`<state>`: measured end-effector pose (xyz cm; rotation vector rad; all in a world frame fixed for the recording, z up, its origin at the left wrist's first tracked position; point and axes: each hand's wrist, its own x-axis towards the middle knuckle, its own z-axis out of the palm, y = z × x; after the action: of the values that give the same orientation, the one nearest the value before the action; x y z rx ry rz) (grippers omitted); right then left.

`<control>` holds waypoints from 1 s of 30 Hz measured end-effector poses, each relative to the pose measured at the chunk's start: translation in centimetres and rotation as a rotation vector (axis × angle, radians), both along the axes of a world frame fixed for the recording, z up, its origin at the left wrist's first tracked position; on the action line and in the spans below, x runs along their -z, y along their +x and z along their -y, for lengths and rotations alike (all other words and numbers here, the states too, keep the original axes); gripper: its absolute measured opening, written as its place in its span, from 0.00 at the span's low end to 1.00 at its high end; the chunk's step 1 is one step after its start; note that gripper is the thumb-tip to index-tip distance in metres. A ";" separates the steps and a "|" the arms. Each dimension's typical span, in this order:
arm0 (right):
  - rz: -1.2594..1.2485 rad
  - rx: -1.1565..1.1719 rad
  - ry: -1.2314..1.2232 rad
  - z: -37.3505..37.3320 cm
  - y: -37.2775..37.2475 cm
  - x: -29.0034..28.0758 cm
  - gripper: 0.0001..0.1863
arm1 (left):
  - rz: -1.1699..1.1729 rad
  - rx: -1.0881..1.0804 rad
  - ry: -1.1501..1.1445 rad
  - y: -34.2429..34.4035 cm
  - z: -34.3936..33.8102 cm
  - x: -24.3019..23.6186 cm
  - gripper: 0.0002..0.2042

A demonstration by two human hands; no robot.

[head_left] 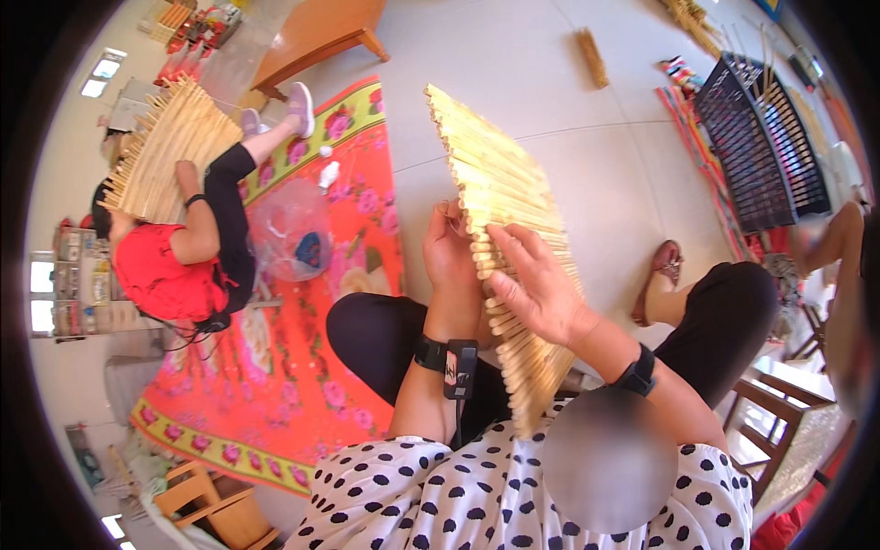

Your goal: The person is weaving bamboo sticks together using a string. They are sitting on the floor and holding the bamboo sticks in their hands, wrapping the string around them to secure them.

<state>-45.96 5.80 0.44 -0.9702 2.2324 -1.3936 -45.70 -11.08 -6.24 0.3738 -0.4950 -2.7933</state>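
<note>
A panel of pale yellow stalks (pixel 504 179), bound side by side, is held tilted on edge over my lap. My left hand (pixel 447 261) is at its left edge, fingers curled by the stalk ends and partly hidden; a thin strand seems to show at the fingertips, too small to make out. My right hand (pixel 541 293) grips the same edge a little lower, its thumb and fingers resting on the stalk ends. Black straps are on both wrists, with a small device on the left one.
Another person (pixel 170 266) in red holds a similar panel (pixel 174 147) on a floral red mat (pixel 357 385) at left. A wooden table (pixel 312 37) stands behind, black crates (pixel 742 156) at right, a straw bundle (pixel 591 57) on the floor, another person's limb (pixel 834 243) at far right.
</note>
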 end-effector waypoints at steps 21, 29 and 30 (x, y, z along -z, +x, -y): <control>0.230 -0.007 -0.323 1.6 -0.6 4.3 0.37 | 0.340 0.042 -0.089 6.0 -0.6 -2.0 0.27; 0.186 -0.020 -0.261 0.8 -0.5 3.7 0.39 | 0.668 -0.127 -0.055 3.5 -2.0 -3.4 0.27; 0.154 0.011 -0.238 1.0 -0.1 3.2 0.40 | 0.587 -0.087 -0.064 3.1 -2.0 -3.8 0.27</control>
<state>-46.10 4.83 -2.72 -0.8899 1.9969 -1.7070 -42.55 -9.05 -2.45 1.1806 -0.6659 -2.5429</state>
